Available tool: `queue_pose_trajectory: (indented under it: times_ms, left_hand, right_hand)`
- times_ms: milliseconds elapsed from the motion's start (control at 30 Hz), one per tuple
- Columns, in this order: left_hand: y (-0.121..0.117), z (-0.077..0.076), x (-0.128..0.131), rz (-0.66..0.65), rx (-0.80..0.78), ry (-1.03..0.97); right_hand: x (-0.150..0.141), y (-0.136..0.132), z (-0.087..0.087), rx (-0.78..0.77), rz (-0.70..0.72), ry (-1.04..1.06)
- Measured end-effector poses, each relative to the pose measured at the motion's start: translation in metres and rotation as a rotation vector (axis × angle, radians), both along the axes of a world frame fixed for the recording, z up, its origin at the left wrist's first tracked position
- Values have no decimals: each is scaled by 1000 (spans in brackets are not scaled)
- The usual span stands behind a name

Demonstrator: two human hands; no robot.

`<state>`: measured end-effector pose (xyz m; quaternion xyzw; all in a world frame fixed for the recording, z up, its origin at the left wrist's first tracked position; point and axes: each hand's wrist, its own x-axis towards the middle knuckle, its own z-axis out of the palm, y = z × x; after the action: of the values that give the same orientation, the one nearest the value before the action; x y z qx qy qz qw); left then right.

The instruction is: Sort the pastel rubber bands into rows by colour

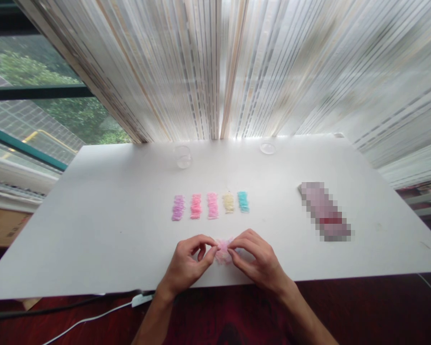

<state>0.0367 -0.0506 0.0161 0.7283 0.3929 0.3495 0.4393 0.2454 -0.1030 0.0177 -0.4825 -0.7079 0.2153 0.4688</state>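
My left hand (190, 261) is closed in a pinch at the left edge of a small loose heap of pale pink pieces (223, 256). At the heap's right edge, the thumb and forefinger of my right hand (256, 256) are also pinched together. Whatever lies between the fingertips is too small to make out. Beyond my hands is a row of small sorted bundles of thin pieces: a purple bundle (178, 208), a coral bundle (196, 206), a pink bundle (212, 206), a pale yellow bundle (229, 203) and a turquoise bundle (243, 202).
Everything lies on a white table (129, 191). At its back stand a clear round container (183, 158) and a clear round lid (267, 148). A pixelated flat object (325, 211) lies to the right. Striped curtains (215, 72) hang behind, and a white cable (93, 318) runs below the front edge.
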Motion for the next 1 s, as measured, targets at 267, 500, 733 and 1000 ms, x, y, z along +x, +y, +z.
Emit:
queue_pose_trajectory:
  times_ms: [267, 500, 733, 1000]
  left_hand:
    - [4, -1, -2, -128, 182, 173]
    - [-1, 0, 2, -110, 191, 167]
    - [-2, 7, 6, -86, 167, 91]
    - [-1, 10, 4, -101, 134, -28]
  right_hand:
    - [9, 1, -3, 10, -68, -28]
    - [5, 1, -1, 54, -64, -71]
    - [-1, 0, -1, 106, -47, -127]
    - [0, -2, 2, 82, -15, -71]
